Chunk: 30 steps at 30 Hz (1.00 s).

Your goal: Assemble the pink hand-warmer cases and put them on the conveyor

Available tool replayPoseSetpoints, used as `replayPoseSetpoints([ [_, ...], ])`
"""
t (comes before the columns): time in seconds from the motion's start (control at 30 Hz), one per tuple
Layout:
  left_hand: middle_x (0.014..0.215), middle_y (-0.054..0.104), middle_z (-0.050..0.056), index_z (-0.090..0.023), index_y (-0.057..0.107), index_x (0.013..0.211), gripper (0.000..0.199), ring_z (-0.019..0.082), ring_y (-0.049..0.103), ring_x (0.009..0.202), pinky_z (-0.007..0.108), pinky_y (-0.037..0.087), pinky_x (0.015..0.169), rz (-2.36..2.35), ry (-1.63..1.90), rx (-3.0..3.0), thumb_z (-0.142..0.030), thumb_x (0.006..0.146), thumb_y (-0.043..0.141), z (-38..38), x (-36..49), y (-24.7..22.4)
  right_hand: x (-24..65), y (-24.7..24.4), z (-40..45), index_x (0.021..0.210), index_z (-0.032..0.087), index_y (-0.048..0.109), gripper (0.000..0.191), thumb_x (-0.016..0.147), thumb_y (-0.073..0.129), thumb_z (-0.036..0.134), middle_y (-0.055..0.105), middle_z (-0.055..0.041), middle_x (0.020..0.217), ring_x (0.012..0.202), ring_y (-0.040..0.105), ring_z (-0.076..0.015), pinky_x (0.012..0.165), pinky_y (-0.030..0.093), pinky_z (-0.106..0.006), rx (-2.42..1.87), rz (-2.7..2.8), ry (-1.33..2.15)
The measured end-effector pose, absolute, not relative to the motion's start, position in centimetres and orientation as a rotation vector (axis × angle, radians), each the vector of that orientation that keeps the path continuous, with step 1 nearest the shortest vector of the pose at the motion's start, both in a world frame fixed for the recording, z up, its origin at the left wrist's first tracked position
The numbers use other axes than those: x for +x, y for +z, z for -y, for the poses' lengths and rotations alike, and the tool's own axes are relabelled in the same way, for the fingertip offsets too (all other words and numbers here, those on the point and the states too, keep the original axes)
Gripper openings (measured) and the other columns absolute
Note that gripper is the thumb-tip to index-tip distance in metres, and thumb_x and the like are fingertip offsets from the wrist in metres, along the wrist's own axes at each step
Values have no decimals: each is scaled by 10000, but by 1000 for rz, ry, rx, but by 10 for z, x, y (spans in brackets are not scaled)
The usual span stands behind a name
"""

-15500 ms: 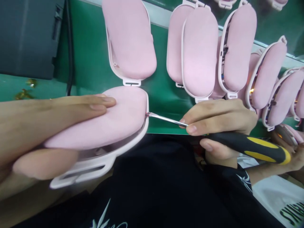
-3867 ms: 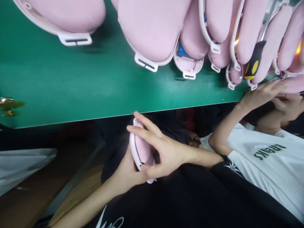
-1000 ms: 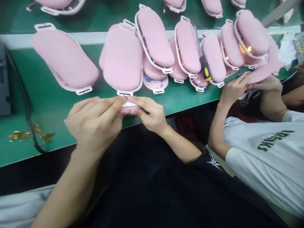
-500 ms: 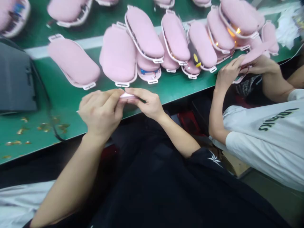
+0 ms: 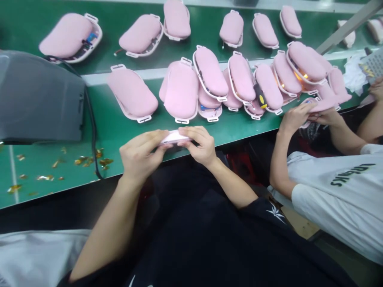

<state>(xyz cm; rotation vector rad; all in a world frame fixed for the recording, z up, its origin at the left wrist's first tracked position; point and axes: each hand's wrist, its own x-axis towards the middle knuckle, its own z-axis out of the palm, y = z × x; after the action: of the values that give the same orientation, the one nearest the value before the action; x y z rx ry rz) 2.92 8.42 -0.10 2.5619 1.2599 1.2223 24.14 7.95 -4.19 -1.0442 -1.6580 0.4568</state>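
Between both hands, at the bench's front edge, is a small pale pink flat plastic piece (image 5: 174, 137), seen edge-on and partly covered by fingers. My left hand (image 5: 143, 153) pinches its left end with thumb and fingers. At its right end my right hand (image 5: 200, 145) grips it the same way. Just beyond the hands lies an oval pink padded unit (image 5: 181, 89) with a white slotted rim, overlapping another. To its left rests a separate pink unit (image 5: 133, 92). Further right, several similar units overlap, some showing wires and a blue part inside.
A grey machine (image 5: 42, 97) with a black cable (image 5: 92, 127) stands at left, near gold foil scraps (image 5: 86, 160). A black-and-yellow screwdriver (image 5: 260, 95) leans on the units. At right, a co-worker's hands (image 5: 299, 117) hold a pink unit. More units line the bench's far side.
The view has shifted, revealing more of the far bench. My fingers have moved apart along the pink piece, so more of it shows. The co-worker's held pink part sits lower.
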Motion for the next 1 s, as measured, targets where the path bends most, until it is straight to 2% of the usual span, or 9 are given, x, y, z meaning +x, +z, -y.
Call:
replayPoseSetpoints([
  [0.13, 1105, 880, 43, -299, 803, 1261, 333, 279, 857, 979, 357, 663, 847, -1353, 1325, 2523, -178, 951, 799, -82, 39, -6, 239, -48, -82, 1125, 236, 835, 193, 1031, 753, 384, 861, -101, 1191, 1156, 799, -241, 1079, 620, -458, -1157, 1669, 500],
  [0.27, 1097, 881, 43, -302, 790, 1252, 290, 281, 863, 963, 354, 672, 826, -1432, 1203, 2546, -232, 971, 799, -82, 37, -3, 242, -46, -83, 1129, 233, 828, 216, 1023, 758, 408, 859, -104, 1180, 1156, 800, -247, 1083, 625, -466, -1160, 1656, 525],
  [0.5, 1297, 840, 66, -313, 698, 1448, 439, 293, 835, 1146, 406, 689, 994, -1218, 862, 2496, -222, 1023, 757, -89, 12, 25, 265, -35, -79, 1322, 232, 757, 373, 1025, 758, 458, 791, -123, 1384, 1321, 749, -236, 1148, 620, -447, -1018, 1712, 640],
  [0.57, 1326, 829, 67, -313, 685, 1470, 477, 291, 834, 1153, 418, 695, 1012, -1215, 844, 2447, -213, 1012, 774, -91, 7, 29, 267, -33, -80, 1325, 247, 757, 357, 1018, 776, 428, 795, -105, 1359, 1286, 756, -227, 1126, 635, -440, -983, 1675, 680],
  [0.73, 1222, 858, 72, -314, 730, 1383, 456, 305, 849, 1102, 465, 740, 938, -1225, 1014, 2403, -148, 967, 820, -90, 5, 16, 260, -39, -79, 1298, 260, 793, 349, 955, 857, 271, 828, -66, 1159, 1091, 803, -187, 970, 693, -343, -881, 1477, 605],
  [0.9, 1178, 869, 50, -292, 734, 1382, 525, 300, 864, 1010, 434, 753, 870, -1267, 1222, 2459, -110, 906, 859, -90, 14, 5, 256, -41, -77, 1190, 252, 824, 231, 970, 839, 319, 840, -66, 1093, 1070, 820, -212, 955, 711, -365, -1084, 1473, 627],
  [1.0, 1067, 877, 84, -207, 762, 1276, 363, 287, 868, 897, 392, 742, 807, -1260, 1183, 2568, -82, 938, 807, -94, 21, 18, 255, -21, -81, 1151, 214, 804, 193, 985, 807, 312, 837, -93, 1050, 980, 827, -210, 851, 723, -340, -1105, 1547, 541],
])
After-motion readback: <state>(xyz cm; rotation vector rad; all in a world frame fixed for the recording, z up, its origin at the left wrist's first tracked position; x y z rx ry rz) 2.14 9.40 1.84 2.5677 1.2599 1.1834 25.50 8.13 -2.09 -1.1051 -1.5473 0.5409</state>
